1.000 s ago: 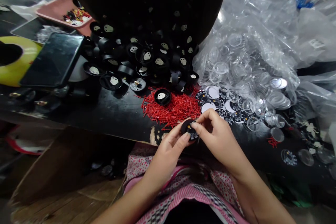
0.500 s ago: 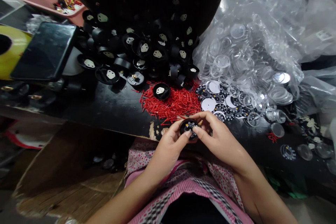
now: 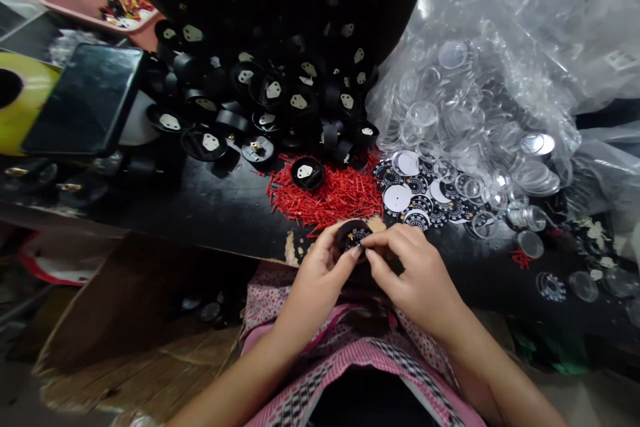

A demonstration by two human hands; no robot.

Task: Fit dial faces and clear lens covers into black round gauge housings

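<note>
My left hand point(image 3: 323, 267) is closed around a small black gauge point(image 3: 356, 235), a round housing with a black-and-white dial face turned up towards me. Its thumb presses on the near edge of the dial. My right hand point(image 3: 413, 263) has thumb and index finger pinched together over the dial; whatever sits between those fingertips is too small to make out. Just beyond the hands lies a heap of red pointers point(image 3: 325, 197), with one black housing point(image 3: 307, 173) resting on it. Loose printed dials point(image 3: 423, 203) are spread to the right of the pointers.
Many black housings point(image 3: 210, 141) pile up at the back. Clear round covers point(image 3: 465, 113) spill from a plastic bag point(image 3: 520, 27) at right. On the left are a dark tablet-like device point(image 3: 85, 100), a yellow tape roll point(image 3: 30, 100) and a pink bin point(image 3: 85, 0).
My right hand has drawn back from the gauge's rim, and its thumb and index finger now pinch over the dial. The gauge has shifted slightly left and tilted in my left hand.
</note>
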